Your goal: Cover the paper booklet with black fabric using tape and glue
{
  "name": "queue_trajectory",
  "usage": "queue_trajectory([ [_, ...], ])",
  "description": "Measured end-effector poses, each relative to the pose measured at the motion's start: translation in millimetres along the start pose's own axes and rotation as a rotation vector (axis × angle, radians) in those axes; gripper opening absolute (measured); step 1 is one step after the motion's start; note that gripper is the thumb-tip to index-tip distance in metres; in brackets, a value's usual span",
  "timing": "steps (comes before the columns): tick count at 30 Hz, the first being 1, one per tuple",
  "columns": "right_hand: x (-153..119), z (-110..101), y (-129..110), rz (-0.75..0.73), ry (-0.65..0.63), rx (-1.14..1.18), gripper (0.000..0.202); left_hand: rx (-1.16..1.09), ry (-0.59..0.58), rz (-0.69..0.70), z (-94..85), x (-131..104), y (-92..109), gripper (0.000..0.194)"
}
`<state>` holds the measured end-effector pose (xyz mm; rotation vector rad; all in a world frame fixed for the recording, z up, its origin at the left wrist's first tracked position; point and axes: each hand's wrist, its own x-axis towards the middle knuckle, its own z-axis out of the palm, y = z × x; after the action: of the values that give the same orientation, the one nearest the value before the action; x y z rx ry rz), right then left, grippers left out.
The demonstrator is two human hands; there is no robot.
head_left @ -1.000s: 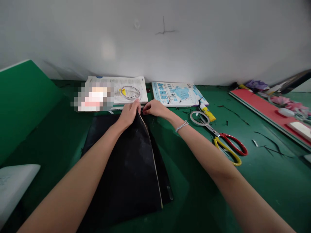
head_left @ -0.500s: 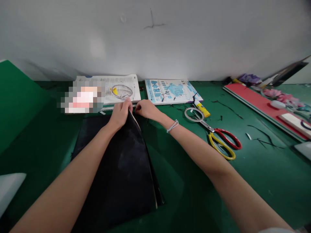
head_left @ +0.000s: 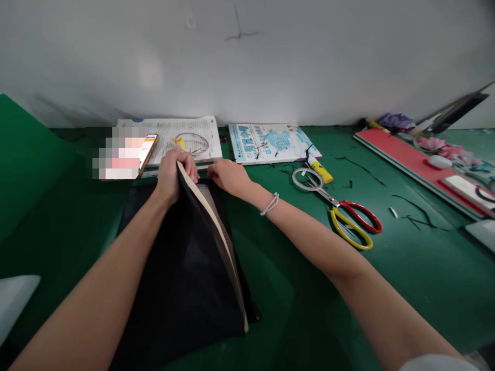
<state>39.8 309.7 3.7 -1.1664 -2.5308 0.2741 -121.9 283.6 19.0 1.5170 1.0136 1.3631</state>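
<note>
A book covered in black (head_left: 193, 268) lies on the green table in front of me, with the cream edge of its pages showing on the right side. My left hand (head_left: 176, 170) is closed on the book's far edge and holds its upper part raised in a curve. Beneath it, printed page and the back cover show as a narrow strip. At the far right corner, my right hand (head_left: 228, 175) has its fingers bent together against the black back cover; what lies between its fingertips is hidden.
Behind the book lie a phone (head_left: 149, 152), an open printed book (head_left: 201, 126) and a blue-white book (head_left: 276, 141). To the right are a tape roll (head_left: 297, 181), a yellow glue stick (head_left: 320, 170), red-and-yellow scissors (head_left: 363, 219), black scraps and a red board (head_left: 402, 159).
My left hand has moved left and lifted the book's upper part, widening the gap above the back cover. My right hand has shifted slightly left and stays at the far corner.
</note>
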Motion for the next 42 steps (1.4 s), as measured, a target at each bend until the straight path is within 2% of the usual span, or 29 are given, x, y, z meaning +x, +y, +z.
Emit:
queue_trajectory([
  [5,-7.7,-2.0,-4.6,-0.069,0.005,-0.078,0.028,-0.01,0.006,0.006,2.9,-1.6,-0.1,0.059],
  [9,-15.4,-3.2,-13.2,-0.114,0.019,-0.182,0.027,-0.06,0.054,0.017,2.5,-1.3,7.7,0.055],
  [15,-26.7,4.3,-25.3,-0.174,0.01,-0.312,0.038,-0.185,0.045,-0.048,-16.5,3.0,20.7,0.056],
  [19,-28.7,7.7,-29.5,-0.137,0.009,-0.332,0.035,-0.216,0.013,-0.045,-24.1,3.7,19.6,0.057],
  [22,-25.5,-11.2,-28.3,-0.084,0.037,-0.225,0.035,-0.205,0.035,-0.029,-21.4,1.9,17.7,0.057],
  [25,-34.7,-49.3,-28.0,-0.003,0.135,-0.048,0.044,-0.223,0.06,-0.056,-17.1,-0.4,17.6,0.055],
  [27,-58.0,-75.6,-32.5,0.031,0.116,0.029,0.036,-0.224,0.088,-0.08,-15.2,-1.0,17.5,0.055],
  [29,-97.1,-95.3,-41.3,0.044,0.011,0.036,0.028,-0.242,0.106,-0.086,-14.5,-0.6,16.4,0.056],
  [31,-146.9,-104.2,-53.1,0.072,-0.034,-0.048,0.024,-0.266,0.101,-0.089,-14.3,0.3,14.6,0.057],
  [32,-172.8,-104.0,-59.7,0.077,0.003,-0.084,0.023,-0.275,0.098,-0.091,-14.1,0.7,13.7,0.058],
  [35,-239.0,-86.4,-81.1,0.146,0.096,-0.06,0.023,-0.283,0.124,-0.102,-12.7,0.9,13.1,0.058],
  [37,-264.7,-65.6,-97.0,0.183,0.176,0.008,0.027,-0.273,0.147,-0.114,-11.0,0.6,14.6,0.059],
  [39,-274.5,-44.7,-113.4,0.261,0.263,0.081,0.022,-0.249,0.151,-0.128,-9.5,0.5,17.0,0.062],
  [42,-271.0,-24.2,-134.2,0.396,0.356,0.195,0.005,-0.229,0.15,-0.131,-8.4,1.2,19.8,0.067],
])
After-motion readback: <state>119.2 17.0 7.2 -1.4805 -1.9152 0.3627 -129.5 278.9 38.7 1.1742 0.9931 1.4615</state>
